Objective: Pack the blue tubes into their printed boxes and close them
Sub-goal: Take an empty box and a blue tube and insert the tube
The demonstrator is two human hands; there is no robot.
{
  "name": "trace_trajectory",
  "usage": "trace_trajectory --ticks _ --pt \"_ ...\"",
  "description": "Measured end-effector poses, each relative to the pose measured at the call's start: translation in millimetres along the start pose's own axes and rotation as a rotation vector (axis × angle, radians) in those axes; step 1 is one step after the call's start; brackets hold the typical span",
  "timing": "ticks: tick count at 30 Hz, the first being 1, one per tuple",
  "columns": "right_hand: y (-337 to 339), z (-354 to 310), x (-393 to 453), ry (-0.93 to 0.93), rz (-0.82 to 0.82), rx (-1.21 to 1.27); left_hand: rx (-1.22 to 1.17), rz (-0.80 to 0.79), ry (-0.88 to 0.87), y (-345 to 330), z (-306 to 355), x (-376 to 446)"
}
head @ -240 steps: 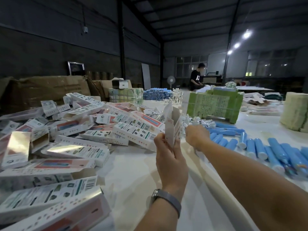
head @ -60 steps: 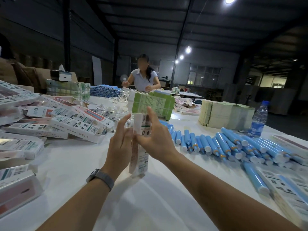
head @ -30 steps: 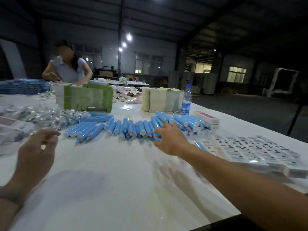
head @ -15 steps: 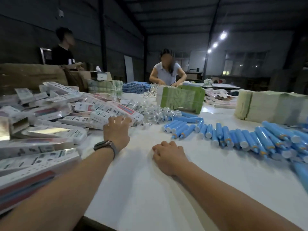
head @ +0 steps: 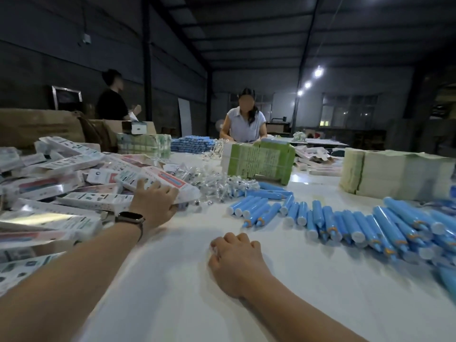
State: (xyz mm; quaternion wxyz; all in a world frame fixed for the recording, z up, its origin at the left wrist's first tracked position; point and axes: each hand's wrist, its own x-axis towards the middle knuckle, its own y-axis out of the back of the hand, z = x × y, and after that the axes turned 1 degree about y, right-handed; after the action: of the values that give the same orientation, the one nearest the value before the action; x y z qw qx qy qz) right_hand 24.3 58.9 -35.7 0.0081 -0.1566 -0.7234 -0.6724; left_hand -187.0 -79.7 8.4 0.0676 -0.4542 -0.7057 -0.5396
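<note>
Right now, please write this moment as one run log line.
left hand: grips printed box at pile edge | right hand: curled, resting on table | blue tubes: loose, unpacked

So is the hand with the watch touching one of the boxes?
Touching. In the head view the left hand lies on a printed box at the edge of the pile, fingers over its top and thumb under its near edge.

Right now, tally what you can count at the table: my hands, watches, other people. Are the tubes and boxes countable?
Hands: 2 (left hand grips a printed box; right hand curled on the table)
Smartwatch: 1
Other people: 2 (person in black, person in a light shirt)
Total: 5
Blue tubes and the box pile: overlapping, not countable.
</note>
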Motion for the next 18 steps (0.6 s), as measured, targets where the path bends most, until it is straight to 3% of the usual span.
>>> trace_trajectory --ticks 5,10,13,15,18 --pt "-0.7 3.7 -1.2 -0.045 0.038 0.103 -0.986 0.317 0.174 74.3 45.6 -8.3" --pt "3.4 6.0 -4.7 -0.153 0.193 0.319 -1.813 0.195 0.457 119.6 96.0 -33.5" --pt "7.3 9.8 -4.6 -0.251 0.224 0.594 -1.949 0.243 0.526 125.3 110.5 -53.5" --pt "6.6 12.8 -5.3 -0.316 0.231 0.789 -1.925 0.328 0.467 127.4 111.2 -62.5" --pt "4.7 23.6 -4.1 -0.298 0.287 0.85 -1.851 0.331 0.305 125.0 106.6 -72.9"
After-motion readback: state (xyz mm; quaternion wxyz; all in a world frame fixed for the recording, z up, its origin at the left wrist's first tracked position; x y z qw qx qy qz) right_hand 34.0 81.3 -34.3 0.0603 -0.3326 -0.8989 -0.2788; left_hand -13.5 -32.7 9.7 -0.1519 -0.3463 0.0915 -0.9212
